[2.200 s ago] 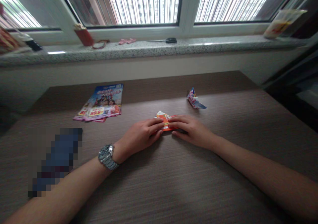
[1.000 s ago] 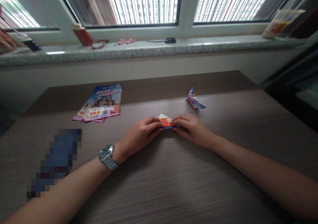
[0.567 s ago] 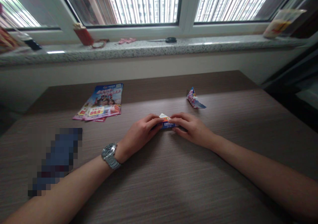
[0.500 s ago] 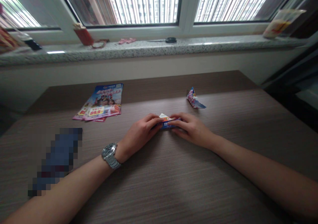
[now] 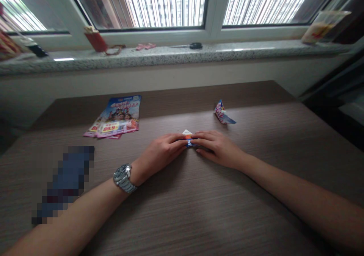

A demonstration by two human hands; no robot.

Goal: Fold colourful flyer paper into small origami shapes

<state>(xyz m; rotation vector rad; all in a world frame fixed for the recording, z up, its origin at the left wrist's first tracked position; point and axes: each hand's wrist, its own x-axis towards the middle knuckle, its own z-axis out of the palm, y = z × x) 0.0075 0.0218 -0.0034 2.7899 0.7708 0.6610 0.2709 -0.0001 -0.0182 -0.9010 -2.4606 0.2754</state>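
Observation:
A small folded piece of printed paper [image 5: 188,138] lies on the table between my hands, with a white pointed tip at the top and a blue and orange front. From the left, my left hand [image 5: 166,148], a metal watch on its wrist, has its fingers closed over the paper's left end. My right hand [image 5: 217,147] holds the right end, fingers bent across it. Most of the paper is hidden under my fingers. Beyond my right hand sits another folded paper shape [image 5: 223,113], with a raised point and a flat tail.
Several printed leaflets [image 5: 119,116] lie stacked at the back left of the wooden table [image 5: 182,210]. A blurred dark blue object [image 5: 66,180] is beside my left forearm. Scissors [image 5: 195,46], a red container [image 5: 96,40] and a plastic cup [image 5: 322,28] stand or lie on the windowsill.
My left hand has shifted a little and its fingers lie flatter over the paper, covering more of its left side. The right hand's fingers have also moved slightly inward.

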